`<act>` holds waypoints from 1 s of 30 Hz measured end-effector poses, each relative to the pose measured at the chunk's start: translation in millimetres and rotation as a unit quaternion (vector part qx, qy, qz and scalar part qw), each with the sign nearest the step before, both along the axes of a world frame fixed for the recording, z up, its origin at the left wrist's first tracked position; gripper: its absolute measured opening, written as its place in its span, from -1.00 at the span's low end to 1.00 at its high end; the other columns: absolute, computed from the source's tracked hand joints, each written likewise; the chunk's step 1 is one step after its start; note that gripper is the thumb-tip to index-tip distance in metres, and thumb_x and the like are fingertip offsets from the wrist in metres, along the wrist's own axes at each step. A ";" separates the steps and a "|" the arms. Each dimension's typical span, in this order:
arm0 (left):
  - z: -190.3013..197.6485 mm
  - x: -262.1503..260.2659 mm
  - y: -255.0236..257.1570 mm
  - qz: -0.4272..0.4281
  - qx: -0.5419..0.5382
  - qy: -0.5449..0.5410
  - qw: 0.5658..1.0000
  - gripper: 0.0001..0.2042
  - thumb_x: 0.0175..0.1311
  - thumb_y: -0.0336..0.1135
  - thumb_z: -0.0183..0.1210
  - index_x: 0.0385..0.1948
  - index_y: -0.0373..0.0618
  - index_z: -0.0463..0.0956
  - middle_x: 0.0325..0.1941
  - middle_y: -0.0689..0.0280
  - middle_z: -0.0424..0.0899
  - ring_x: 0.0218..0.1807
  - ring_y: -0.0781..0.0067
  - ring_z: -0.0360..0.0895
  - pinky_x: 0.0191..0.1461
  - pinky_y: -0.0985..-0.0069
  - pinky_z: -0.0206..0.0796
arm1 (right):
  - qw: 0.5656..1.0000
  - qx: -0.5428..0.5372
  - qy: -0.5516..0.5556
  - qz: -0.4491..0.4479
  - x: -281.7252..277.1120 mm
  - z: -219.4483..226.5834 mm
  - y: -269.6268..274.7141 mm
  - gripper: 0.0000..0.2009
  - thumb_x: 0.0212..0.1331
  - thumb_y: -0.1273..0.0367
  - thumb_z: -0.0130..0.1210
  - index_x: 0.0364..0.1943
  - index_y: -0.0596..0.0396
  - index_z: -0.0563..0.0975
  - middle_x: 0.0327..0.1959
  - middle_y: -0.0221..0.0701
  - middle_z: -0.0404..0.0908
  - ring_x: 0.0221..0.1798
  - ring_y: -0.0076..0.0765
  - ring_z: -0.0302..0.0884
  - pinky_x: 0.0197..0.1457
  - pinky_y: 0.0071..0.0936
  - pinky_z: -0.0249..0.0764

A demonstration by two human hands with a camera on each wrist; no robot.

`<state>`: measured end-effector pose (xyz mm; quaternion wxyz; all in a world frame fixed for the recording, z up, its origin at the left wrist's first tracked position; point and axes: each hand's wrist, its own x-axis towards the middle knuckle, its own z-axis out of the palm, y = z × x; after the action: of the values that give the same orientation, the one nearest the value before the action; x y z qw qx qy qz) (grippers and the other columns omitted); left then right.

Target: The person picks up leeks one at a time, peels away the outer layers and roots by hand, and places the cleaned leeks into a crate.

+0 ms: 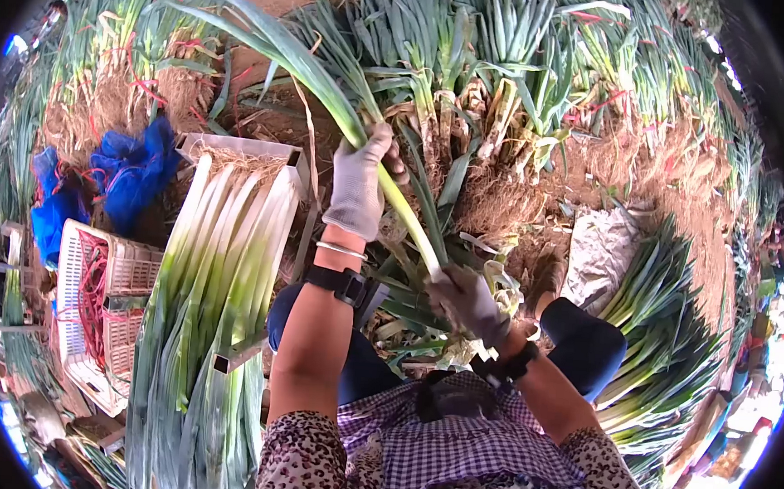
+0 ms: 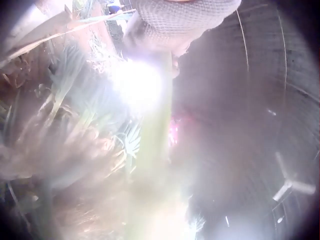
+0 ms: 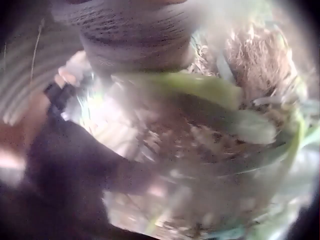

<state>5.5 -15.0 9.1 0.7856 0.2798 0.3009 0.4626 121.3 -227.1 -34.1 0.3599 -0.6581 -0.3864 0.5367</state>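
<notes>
A long leek point(image 1: 409, 223) slants across the middle of the head view, its green leaves toward the upper left and its pale end lower right. The gloved left hand point(image 1: 360, 183) grips its stalk near where the leaves begin. At the pale end is the gloved right hand point(image 1: 471, 306), fingers curled round it. In the left wrist view the glove point(image 2: 185, 20) is above the blurred, overexposed stalk point(image 2: 155, 145). The right wrist view shows the other glove point(image 3: 135, 40) above a green leaf piece point(image 3: 200, 87); its fingertips are hidden there.
Trimmed leeks point(image 1: 217, 278) lie in a metal frame point(image 1: 240, 146) at left, beside a white crate point(image 1: 131, 272) with red ties and blue cloth point(image 1: 133, 172). Rooted leeks point(image 1: 501, 116) stand behind. More leeks point(image 1: 668, 327) lie at right near a pale sack point(image 1: 601, 250).
</notes>
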 end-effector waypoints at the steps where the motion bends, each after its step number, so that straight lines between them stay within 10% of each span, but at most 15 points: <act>1: -0.4 5.1 -7.8 -0.015 -0.037 0.021 0.999 -0.83 0.28 -0.26 0.23 -0.38 -0.07 0.43 -0.52 0.42 0.40 -0.57 0.51 0.35 -0.50 0.49 0.26 | 0.997 0.066 0.039 -0.020 -7.6 15.7 16.8 -0.74 0.32 0.22 0.08 -0.31 0.19 0.53 -0.64 -0.37 0.50 -0.62 -0.35 0.45 -0.51 -0.35 0.37; 4: -11.7 11.7 -13.5 -0.017 -0.089 0.040 0.995 -0.81 0.30 -0.24 0.20 -0.45 -0.04 0.41 -0.61 0.47 0.35 -0.65 0.56 0.27 -0.58 0.52 0.17 | 0.946 0.198 -0.236 0.102 1.5 23.4 46.1 -0.66 0.32 0.16 0.07 -0.38 0.19 0.51 -0.66 -0.27 0.45 -0.65 -0.22 0.39 -0.53 -0.30 0.33; 20: -101.8 15.2 17.6 0.041 -0.248 0.102 0.962 -0.84 0.34 -0.30 0.13 -0.46 -0.02 0.40 -0.60 0.47 0.27 -0.61 0.53 0.18 -0.50 0.47 0.12 | 0.932 0.091 -0.346 0.050 -6.9 105.7 -94.1 -0.74 0.22 0.25 0.18 -0.46 0.14 0.48 -0.68 -0.15 0.45 -0.62 0.02 0.49 -0.54 -0.20 0.36; 24: -109.3 11.1 21.7 0.030 -0.262 0.105 0.959 -0.83 0.29 -0.29 0.18 -0.45 -0.07 0.40 -0.62 0.41 0.34 -0.64 0.52 0.28 -0.55 0.48 0.19 | 0.951 0.058 -0.302 0.027 -3.3 114.6 -111.8 -0.74 0.19 0.30 0.21 -0.52 0.21 0.51 -0.73 -0.16 0.42 -0.69 -0.16 0.45 -0.55 -0.29 0.35; 26: -97.1 -9.8 40.3 0.173 -0.216 0.162 0.947 -0.83 0.31 -0.28 0.17 -0.45 -0.05 0.40 -0.63 0.44 0.33 -0.65 0.53 0.25 -0.56 0.49 0.16 | 0.953 0.054 -0.299 -0.018 9.4 129.2 -144.4 -0.75 0.18 0.35 0.22 -0.54 0.23 0.52 -0.74 -0.21 0.42 -0.70 -0.36 0.39 -0.57 -0.36 0.32; 30: -64.3 -7.1 61.3 0.112 -0.133 0.063 0.983 -0.75 0.32 -0.25 0.18 -0.50 0.01 0.29 -0.64 0.50 0.24 -0.66 0.59 0.14 -0.56 0.53 0.06 | 0.960 0.021 -0.254 -0.117 37.0 137.7 -135.9 -0.81 0.22 0.46 0.15 -0.53 0.26 0.54 -0.73 -0.41 0.42 -0.61 -0.69 0.30 -0.59 -0.53 0.25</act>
<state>-1.6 46.4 -55.3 0.7383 0.1659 0.4385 0.4849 158.3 -363.1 103.6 0.3237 -0.8056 -0.3965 0.2983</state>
